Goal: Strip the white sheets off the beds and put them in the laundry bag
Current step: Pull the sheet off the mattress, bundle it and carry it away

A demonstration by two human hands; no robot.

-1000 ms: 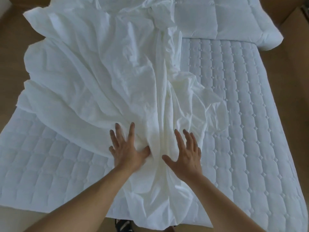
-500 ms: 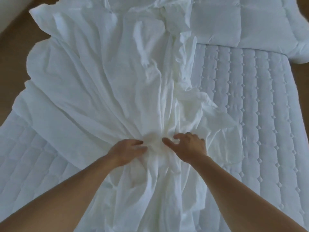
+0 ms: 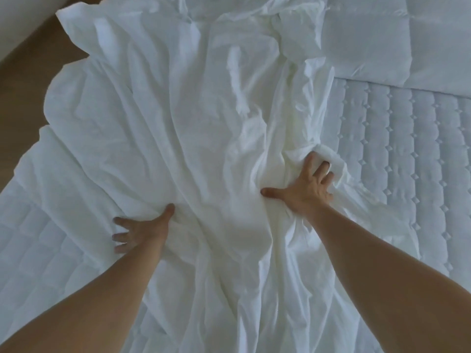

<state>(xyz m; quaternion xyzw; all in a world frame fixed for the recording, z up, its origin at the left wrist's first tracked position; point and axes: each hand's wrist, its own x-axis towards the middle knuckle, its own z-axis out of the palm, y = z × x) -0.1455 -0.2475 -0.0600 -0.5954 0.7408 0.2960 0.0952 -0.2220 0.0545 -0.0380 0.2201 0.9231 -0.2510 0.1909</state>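
At eight o'clock the left hand (image 3: 141, 229) presses spread-fingered on the white sheet (image 3: 165, 128), gripping nothing. The sheet lies crumpled across the quilted mattress (image 3: 407, 154), centre to eleven o'clock. At three o'clock, the right hand (image 3: 307, 186) lies fingers splayed among its folds.

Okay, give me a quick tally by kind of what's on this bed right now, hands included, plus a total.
Hands: 2, left hand and right hand, both spread on the sheet
Loose white sheet: 1
Quilted mattress pad: 1
Pillow: 1
Total: 5
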